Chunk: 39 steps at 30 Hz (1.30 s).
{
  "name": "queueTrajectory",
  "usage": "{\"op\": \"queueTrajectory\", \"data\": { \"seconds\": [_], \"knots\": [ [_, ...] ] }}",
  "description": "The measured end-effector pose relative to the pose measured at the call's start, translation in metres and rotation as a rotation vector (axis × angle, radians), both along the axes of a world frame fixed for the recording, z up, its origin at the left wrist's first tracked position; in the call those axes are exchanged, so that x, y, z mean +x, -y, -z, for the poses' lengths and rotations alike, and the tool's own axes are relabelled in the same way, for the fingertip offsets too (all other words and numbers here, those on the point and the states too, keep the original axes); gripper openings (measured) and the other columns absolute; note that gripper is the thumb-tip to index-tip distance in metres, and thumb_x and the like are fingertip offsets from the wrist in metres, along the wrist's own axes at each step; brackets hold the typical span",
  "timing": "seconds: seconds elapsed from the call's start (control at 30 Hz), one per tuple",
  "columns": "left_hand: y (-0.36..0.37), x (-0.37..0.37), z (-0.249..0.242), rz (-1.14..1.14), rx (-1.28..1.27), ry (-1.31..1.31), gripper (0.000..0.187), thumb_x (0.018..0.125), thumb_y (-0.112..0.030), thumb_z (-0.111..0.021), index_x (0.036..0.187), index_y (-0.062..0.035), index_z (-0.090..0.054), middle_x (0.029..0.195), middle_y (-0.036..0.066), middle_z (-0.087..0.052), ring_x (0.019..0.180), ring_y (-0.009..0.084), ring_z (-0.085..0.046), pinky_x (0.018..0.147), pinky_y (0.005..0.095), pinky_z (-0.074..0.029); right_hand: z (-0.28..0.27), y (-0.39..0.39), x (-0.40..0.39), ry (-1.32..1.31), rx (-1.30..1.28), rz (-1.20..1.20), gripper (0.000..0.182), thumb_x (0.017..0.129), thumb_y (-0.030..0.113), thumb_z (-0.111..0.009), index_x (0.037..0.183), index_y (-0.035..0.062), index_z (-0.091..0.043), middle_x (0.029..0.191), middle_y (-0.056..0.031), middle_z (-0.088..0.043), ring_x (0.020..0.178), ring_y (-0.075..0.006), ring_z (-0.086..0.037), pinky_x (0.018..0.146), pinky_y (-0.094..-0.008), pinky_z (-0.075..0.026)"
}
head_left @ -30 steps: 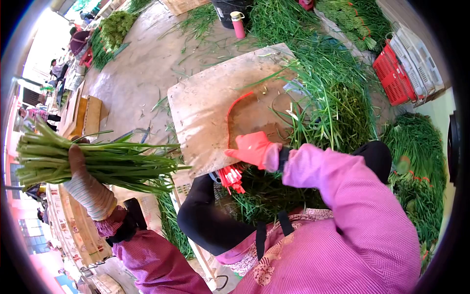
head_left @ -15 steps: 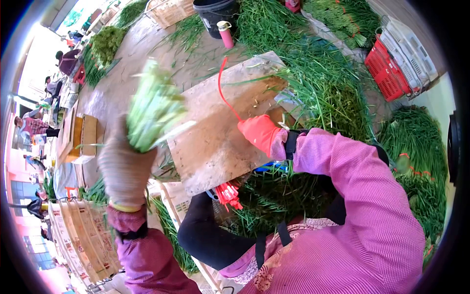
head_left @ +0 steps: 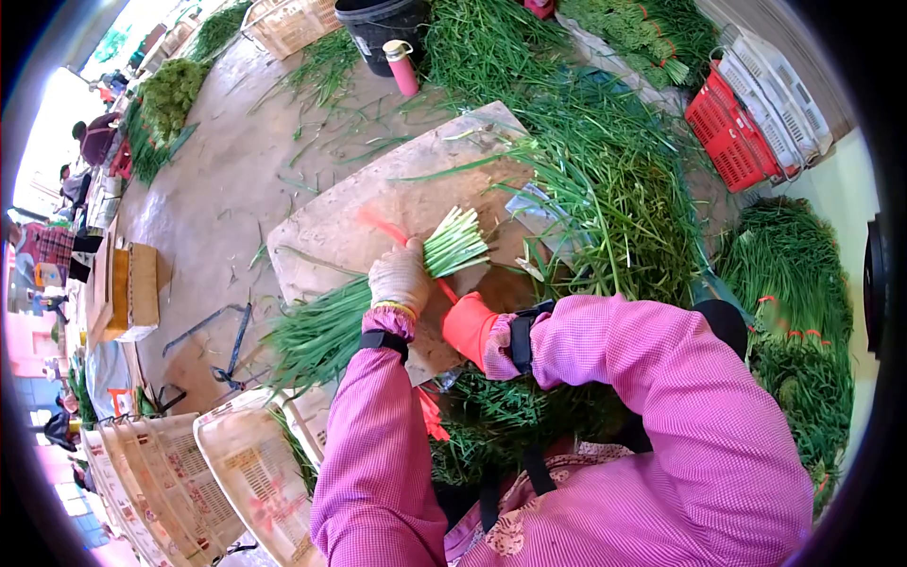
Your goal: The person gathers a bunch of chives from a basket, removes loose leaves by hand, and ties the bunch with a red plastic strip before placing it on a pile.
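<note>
My left hand, in a pale knit glove, is closed around a bunch of garlic chives. The white cut stems point up and right, and the green leaves trail to the lower left over the edge of a wooden board. Just right of it, my right hand, in a red glove, is closed on one end of a red tie strip. That strip runs by the bunch, and its far end is blurred above my left hand. Spare red strips hang below the board's near edge.
Loose chives are heaped right of the board, with tied bunches farther right. A black bucket and pink bottle stand beyond it. Red crates are at upper right, pale crates at lower left. People work far left.
My left hand has brought the chives down from the raised left side onto the board, turning the leaves toward the lower left. The red strip now lies by the bunch; my right hand has shifted slightly nearer me.
</note>
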<state>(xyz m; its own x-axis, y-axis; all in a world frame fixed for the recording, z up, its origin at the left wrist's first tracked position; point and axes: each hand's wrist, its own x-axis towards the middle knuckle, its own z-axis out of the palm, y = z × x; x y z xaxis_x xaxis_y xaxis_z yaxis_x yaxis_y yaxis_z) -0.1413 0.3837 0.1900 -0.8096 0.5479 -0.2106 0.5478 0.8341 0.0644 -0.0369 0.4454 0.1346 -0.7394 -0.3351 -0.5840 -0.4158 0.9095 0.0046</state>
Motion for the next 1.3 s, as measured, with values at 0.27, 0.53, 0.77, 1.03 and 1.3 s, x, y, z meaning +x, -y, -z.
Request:
{"op": "queueTrajectory", "data": {
  "seconds": [0.27,0.53,0.77,1.03,1.3],
  "knots": [
    [0.024,0.012,0.024,0.104,0.138,-0.258,0.076,0.068,-0.039,-0.076,0.131,-0.0110,-0.042,0.115,0.011,-0.059,0.113,0.0274,-0.054,0.102,0.0545,-0.031,-0.084,-0.059,0.013,-0.507,-0.391,0.129,0.017,0.082,0.020,-0.061,0.098,0.0154,-0.064,0.079,-0.0009,-0.065,0.074,-0.0241,-0.068,0.051,-0.0406,-0.049],
    [0.031,0.033,0.008,0.080,0.180,-0.229,0.101,0.051,-0.043,-0.085,0.133,-0.0089,-0.038,0.125,0.007,-0.050,0.121,0.0267,-0.045,0.106,0.0567,-0.025,-0.004,-0.126,-0.060,-0.898,-1.247,0.776,0.037,0.098,0.030,-0.049,0.127,0.0083,-0.054,0.123,-0.0152,-0.058,0.114,-0.0284,-0.055,0.095,-0.0361,-0.044],
    [0.033,0.037,0.016,0.062,0.262,-0.202,0.101,0.053,-0.039,-0.085,0.135,-0.0058,-0.036,0.127,0.011,-0.048,0.121,0.0297,-0.043,0.108,0.0522,-0.026,0.002,-0.112,-0.058,-0.848,-1.038,0.790,0.036,0.098,0.028,-0.048,0.130,0.0103,-0.055,0.132,-0.0131,-0.055,0.132,-0.0301,-0.042,0.113,-0.0405,-0.026],
    [0.038,0.042,0.030,0.109,0.306,-0.303,0.093,0.058,-0.041,-0.080,0.133,-0.0048,-0.038,0.128,0.013,-0.047,0.121,0.0313,-0.043,0.107,0.0510,-0.028,-0.034,-0.099,-0.082,-0.846,-0.647,0.444,0.031,0.094,0.028,-0.051,0.112,0.0077,-0.066,0.126,-0.0092,-0.061,0.131,-0.0322,-0.043,0.113,-0.0475,-0.023],
    [0.040,0.047,0.045,0.125,0.407,-0.370,0.087,0.060,-0.037,-0.078,0.131,-0.0055,-0.039,0.128,0.014,-0.046,0.121,0.0344,-0.042,0.107,0.0536,-0.027,-0.026,-0.093,-0.100,-0.542,-0.447,0.320,0.021,0.083,0.030,-0.061,0.093,0.0145,-0.069,0.136,-0.0107,-0.052,0.140,-0.0419,-0.024,0.114,-0.0559,-0.015]
  ]
}}
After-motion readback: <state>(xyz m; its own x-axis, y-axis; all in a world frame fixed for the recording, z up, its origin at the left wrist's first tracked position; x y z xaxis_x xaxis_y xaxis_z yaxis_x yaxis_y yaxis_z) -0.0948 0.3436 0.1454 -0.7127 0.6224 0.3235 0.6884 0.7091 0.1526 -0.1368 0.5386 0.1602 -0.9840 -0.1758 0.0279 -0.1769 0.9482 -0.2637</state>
